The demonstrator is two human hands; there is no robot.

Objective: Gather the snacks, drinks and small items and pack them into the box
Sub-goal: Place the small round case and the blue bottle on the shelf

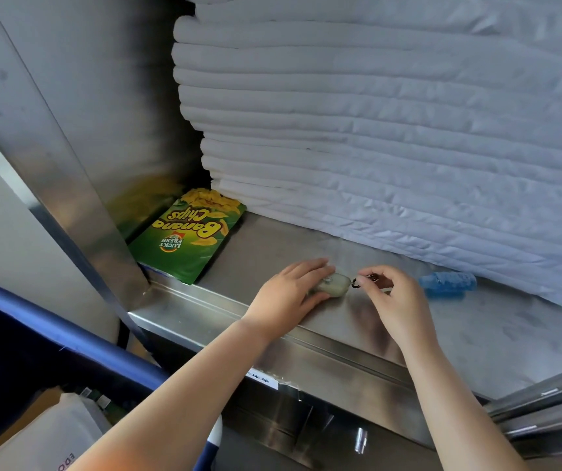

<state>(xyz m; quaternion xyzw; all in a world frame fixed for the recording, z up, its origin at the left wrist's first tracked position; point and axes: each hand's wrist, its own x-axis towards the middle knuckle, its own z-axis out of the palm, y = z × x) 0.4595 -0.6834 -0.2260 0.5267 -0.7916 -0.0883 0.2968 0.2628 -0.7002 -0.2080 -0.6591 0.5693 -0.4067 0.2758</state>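
Observation:
A small pale green case (335, 284) with a dark clip lies on the steel shelf (306, 243). My left hand (289, 294) covers its left end with fingers laid over it. My right hand (391, 294) pinches the clip at the case's right end. A green bag of banana chips (187, 239) lies flat in the shelf's left corner. A small blue bottle-like item (447, 283) lies on its side to the right of my right hand. A cardboard box (52, 433) shows at the bottom left, partly out of frame.
A tall stack of folded white cloth (374, 113) fills the back and right of the shelf. A steel side wall (79, 130) closes the left. A blue rail (69, 338) runs below left. The shelf's front lip (323, 355) lies under my forearms.

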